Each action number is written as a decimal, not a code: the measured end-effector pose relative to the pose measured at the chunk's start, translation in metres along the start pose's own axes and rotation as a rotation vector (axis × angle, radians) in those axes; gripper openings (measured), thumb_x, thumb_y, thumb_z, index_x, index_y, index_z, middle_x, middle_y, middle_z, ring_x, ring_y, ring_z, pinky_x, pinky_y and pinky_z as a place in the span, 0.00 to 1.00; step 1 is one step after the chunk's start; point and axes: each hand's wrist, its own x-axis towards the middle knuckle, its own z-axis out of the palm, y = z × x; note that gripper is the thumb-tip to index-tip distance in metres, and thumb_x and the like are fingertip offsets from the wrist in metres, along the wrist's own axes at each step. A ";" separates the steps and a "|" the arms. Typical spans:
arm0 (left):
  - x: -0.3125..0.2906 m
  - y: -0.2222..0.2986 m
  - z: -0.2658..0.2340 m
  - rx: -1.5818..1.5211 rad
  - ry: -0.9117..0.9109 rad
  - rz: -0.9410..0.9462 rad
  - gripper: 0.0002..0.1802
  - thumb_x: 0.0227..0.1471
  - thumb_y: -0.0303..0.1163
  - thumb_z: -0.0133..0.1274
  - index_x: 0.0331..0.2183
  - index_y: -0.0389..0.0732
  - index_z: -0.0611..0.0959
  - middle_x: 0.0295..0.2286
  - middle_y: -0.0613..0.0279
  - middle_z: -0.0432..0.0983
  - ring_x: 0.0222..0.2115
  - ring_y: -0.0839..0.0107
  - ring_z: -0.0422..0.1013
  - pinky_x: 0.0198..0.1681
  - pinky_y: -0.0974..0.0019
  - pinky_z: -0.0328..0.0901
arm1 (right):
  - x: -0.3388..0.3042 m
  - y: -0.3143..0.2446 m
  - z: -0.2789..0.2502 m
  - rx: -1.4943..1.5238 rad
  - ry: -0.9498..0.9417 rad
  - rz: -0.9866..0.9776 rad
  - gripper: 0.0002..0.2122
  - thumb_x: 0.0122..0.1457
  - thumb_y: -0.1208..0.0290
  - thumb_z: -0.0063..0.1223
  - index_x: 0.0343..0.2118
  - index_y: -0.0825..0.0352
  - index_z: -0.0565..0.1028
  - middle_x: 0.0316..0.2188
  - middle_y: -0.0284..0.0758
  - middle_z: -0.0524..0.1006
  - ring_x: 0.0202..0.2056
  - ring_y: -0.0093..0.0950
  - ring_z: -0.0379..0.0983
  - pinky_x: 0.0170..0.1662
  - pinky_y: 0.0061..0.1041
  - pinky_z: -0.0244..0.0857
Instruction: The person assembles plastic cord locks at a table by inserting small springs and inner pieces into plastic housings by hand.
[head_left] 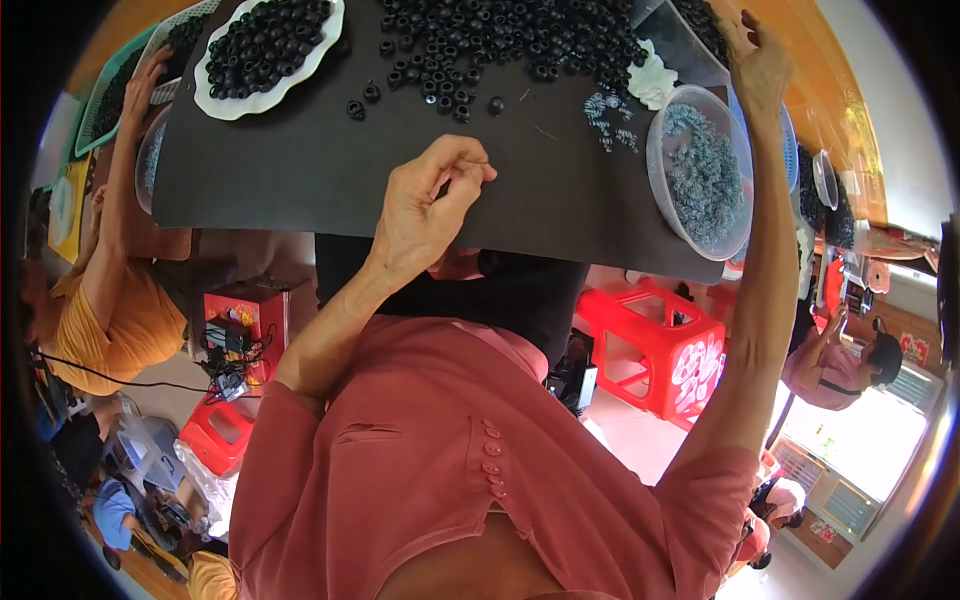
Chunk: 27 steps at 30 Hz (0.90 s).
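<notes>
Black hollow beads (580,40) heap at top centre, beyond your left hand (428,205), curled narrow, contents unclear; your right hand (760,72) is upper right, grip impossible to tell; you seem to be picking parts, so the next move likely calls for a small, careful pinch

Red plastic stool (668,345), bright window (838,432)

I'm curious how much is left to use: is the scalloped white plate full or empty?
Mostly full: round black pieces are heaped over nearly all of the white plate, leaving mainly its rim bare.
</notes>
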 end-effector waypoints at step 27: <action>0.001 -0.006 -0.001 0.047 0.025 0.071 0.05 0.53 0.21 0.46 0.34 0.34 0.75 0.26 0.63 0.74 0.26 0.83 0.67 0.30 0.77 0.62 | -0.104 -0.131 0.045 0.441 -0.411 -0.185 0.09 0.47 0.74 0.58 0.34 0.64 0.78 0.26 0.35 0.76 0.30 0.35 0.74 0.34 0.33 0.64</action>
